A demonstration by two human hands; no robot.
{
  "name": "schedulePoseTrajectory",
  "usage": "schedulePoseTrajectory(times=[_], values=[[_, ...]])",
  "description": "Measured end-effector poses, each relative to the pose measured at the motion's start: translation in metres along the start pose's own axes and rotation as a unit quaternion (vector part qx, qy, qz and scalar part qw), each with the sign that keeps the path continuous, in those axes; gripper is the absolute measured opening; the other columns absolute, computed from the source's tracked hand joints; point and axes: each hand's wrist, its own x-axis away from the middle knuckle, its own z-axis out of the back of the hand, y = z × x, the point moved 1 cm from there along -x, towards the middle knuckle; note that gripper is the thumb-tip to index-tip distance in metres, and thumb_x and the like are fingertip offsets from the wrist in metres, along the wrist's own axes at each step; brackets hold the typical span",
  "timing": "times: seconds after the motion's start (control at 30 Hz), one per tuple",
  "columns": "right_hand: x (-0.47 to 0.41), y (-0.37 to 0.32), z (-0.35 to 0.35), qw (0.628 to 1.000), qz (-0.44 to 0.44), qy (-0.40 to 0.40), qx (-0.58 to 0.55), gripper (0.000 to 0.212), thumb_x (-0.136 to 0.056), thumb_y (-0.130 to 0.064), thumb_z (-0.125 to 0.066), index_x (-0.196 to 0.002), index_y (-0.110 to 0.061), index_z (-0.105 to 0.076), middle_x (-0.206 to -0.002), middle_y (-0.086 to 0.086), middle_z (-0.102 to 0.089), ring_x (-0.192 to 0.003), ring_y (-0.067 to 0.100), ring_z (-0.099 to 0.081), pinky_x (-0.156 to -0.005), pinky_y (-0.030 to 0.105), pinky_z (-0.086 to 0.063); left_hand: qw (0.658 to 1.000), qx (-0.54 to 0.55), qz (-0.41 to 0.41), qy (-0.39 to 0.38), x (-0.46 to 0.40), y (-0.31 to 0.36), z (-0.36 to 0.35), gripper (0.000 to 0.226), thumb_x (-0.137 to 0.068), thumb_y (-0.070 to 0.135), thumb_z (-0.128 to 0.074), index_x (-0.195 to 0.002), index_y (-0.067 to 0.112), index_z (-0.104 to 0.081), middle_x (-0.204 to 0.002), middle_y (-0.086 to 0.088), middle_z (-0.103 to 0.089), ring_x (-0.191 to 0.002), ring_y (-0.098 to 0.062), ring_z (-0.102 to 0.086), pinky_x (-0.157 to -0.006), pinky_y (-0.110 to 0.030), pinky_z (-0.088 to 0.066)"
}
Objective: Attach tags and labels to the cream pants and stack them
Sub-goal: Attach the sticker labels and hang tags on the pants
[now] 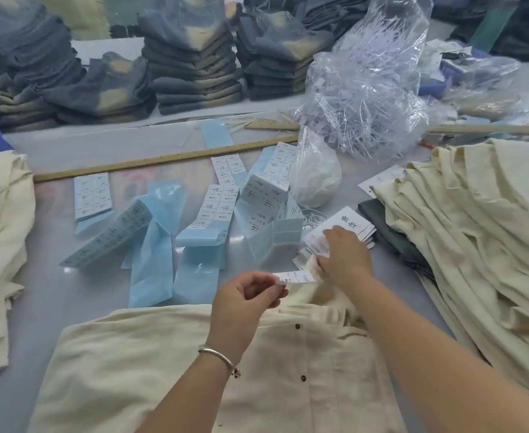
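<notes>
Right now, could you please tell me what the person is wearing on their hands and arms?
Both forearms are bare, with no sleeves in view and no gloves. The left hand has a plain silver bangle at the wrist, with a small charm hanging from it. The right hand shows no jewellery or watch.

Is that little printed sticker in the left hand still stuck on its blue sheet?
No, it is off. The sticker hangs free from the left hand, above the cream pants.
</notes>
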Motion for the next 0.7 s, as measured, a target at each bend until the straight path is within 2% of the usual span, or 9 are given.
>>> schedulePoseTrajectory(times=[0.1,0.17,0.27,0.3,0.37,0.43,0.57,0.63,0.7], values=[[-0.013,-0.002,0.003,0.998,0.014,-0.012,0.058,0.058,-0.086,-0.053,-0.057,-0.130,-0.020,-0.043,-0.130,0.002,-0.048,-0.121,0.023,-0.045,-0.094,0.037,-0.036,0.999,-0.032,-0.016,0.022,-0.003,-0.002,-0.014,0.019,-0.078,-0.009,-0.071,-0.081,0.010,-0.073,-0.080,-0.012,-0.075,-0.079,-0.023,-0.073,-0.069,-0.023,-0.056],[-0.021,-0.001,0.008,0.997,0.018,0.016,0.072,0.068,-0.084,-0.066,-0.052,-0.134,-0.021,-0.040,-0.131,0.000,-0.049,-0.121,0.022,-0.047,-0.093,0.038,-0.036,0.998,-0.042,-0.021,0.030,-0.003,-0.005,-0.022,0.029,-0.078,-0.016,-0.063,-0.084,0.011,-0.073,-0.083,-0.007,-0.076,-0.082,-0.020,-0.074,-0.068,-0.021,-0.056],[-0.038,0.012,0.019,0.995,0.000,0.089,0.038,0.068,-0.086,-0.063,-0.053,-0.131,-0.014,-0.042,-0.132,0.006,-0.049,-0.121,0.025,-0.044,-0.092,0.038,-0.038,0.998,-0.027,-0.022,0.043,-0.002,-0.008,-0.029,0.032,-0.083,-0.017,-0.053,-0.085,0.008,-0.073,-0.084,-0.008,-0.076,-0.082,-0.023,-0.074,-0.067,-0.021,-0.056],[-0.045,0.019,0.021,0.997,-0.016,0.076,0.024,0.073,-0.085,-0.061,-0.056,-0.135,-0.011,-0.038,-0.136,0.008,-0.046,-0.125,0.027,-0.041,-0.095,0.039,-0.038,0.998,-0.025,-0.021,0.048,-0.002,-0.009,-0.030,0.029,-0.086,-0.013,-0.053,-0.085,0.007,-0.073,-0.083,-0.009,-0.076,-0.081,-0.023,-0.073,-0.066,-0.022,-0.056],[-0.055,0.030,0.023,0.999,-0.047,-0.006,0.003,0.091,-0.081,-0.061,-0.062,-0.144,-0.007,-0.026,-0.144,0.012,-0.039,-0.134,0.029,-0.034,-0.102,0.042,-0.037,0.998,-0.027,-0.012,0.056,-0.003,-0.009,-0.032,0.019,-0.089,-0.005,-0.057,-0.085,0.005,-0.072,-0.082,-0.009,-0.075,-0.080,-0.023,-0.074,-0.064,-0.023,-0.056],[-0.060,0.035,0.022,0.997,-0.054,-0.052,0.012,0.099,-0.077,-0.066,-0.063,-0.146,-0.007,-0.023,-0.142,0.014,-0.042,-0.133,0.031,-0.037,-0.102,0.043,-0.038,0.997,-0.039,-0.005,0.066,-0.005,-0.011,-0.034,0.011,-0.088,0.000,-0.064,-0.083,0.006,-0.071,-0.080,-0.009,-0.075,-0.077,-0.023,-0.074,-0.062,-0.023,-0.056],[-0.061,0.035,0.021,0.997,-0.028,0.009,0.067,0.093,-0.073,-0.069,-0.065,-0.139,-0.014,-0.030,-0.131,0.011,-0.045,-0.123,0.030,-0.041,-0.093,0.041,-0.041,0.994,-0.066,0.006,0.085,-0.007,-0.016,-0.036,0.012,-0.084,-0.001,-0.069,-0.079,0.010,-0.072,-0.076,-0.010,-0.075,-0.074,-0.023,-0.073,-0.060,-0.021,-0.055],[-0.059,0.036,0.021,0.995,-0.009,0.059,0.078,0.087,-0.072,-0.065,-0.068,-0.135,-0.017,-0.032,-0.128,0.009,-0.043,-0.119,0.028,-0.041,-0.090,0.038,-0.041,0.993,-0.073,0.008,0.087,-0.008,-0.017,-0.037,0.016,-0.084,-0.002,-0.069,-0.077,0.011,-0.073,-0.075,-0.009,-0.074,-0.072,-0.022,-0.073,-0.059,-0.020,-0.055],[-0.057,0.036,0.020,0.995,0.004,0.069,0.075,0.083,-0.075,-0.059,-0.069,-0.136,-0.018,-0.032,-0.129,0.008,-0.042,-0.119,0.028,-0.041,-0.089,0.037,-0.042,0.993,-0.078,0.004,0.086,-0.009,-0.015,-0.037,0.016,-0.083,-0.003,-0.068,-0.077,0.011,-0.073,-0.074,-0.008,-0.074,-0.070,-0.020,-0.072,-0.059,-0.020,-0.055]])
